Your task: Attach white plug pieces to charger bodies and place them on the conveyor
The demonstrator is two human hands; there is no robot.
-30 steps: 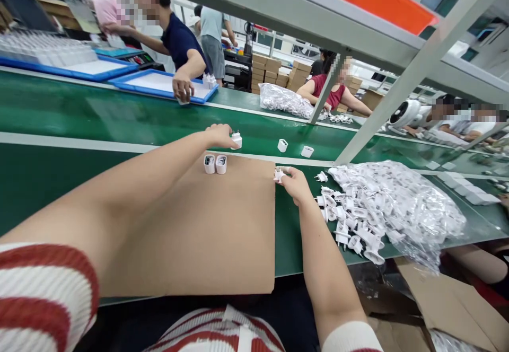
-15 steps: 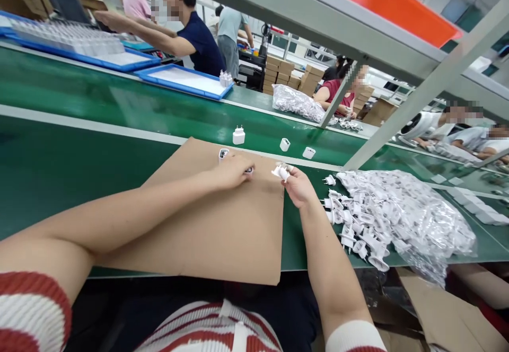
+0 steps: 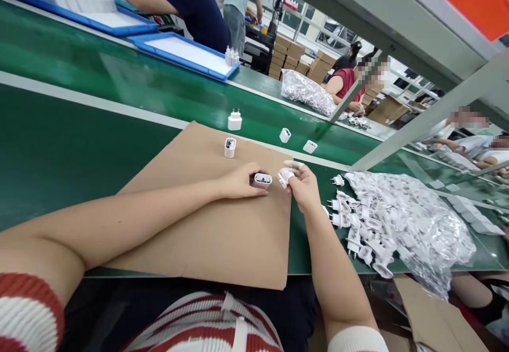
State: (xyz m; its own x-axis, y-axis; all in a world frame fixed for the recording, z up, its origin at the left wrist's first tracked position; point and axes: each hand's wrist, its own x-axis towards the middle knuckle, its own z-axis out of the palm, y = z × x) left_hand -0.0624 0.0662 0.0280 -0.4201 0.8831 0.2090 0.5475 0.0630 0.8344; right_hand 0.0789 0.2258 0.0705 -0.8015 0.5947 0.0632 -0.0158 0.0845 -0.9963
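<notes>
My left hand [image 3: 242,181] grips a white charger housing [image 3: 263,181], its open end facing up with dark parts inside, over the cardboard sheet [image 3: 207,230]. Just right of it, my right hand [image 3: 304,185] pinches white plug caps [image 3: 285,176], seemingly two; a finger wears a pale covering. Another open charger housing [image 3: 229,148] stands on the cardboard's far part. Beyond the sheet, a charger with plug pins [image 3: 234,120] stands upright on the green surface, and two more white housings [image 3: 285,135] are to its right.
Loose plug caps [image 3: 361,230] spill from a clear plastic bag [image 3: 421,219] at the right. Blue trays [image 3: 183,55] with white chargers line the far left. A slanted metal post [image 3: 429,111] rises beyond the bag. Several co-workers sit or stand across the line.
My left hand has moved right and nearer, carrying the housing away from the one standing on the cardboard. My right hand has turned the plug caps. The camera view has shifted.
</notes>
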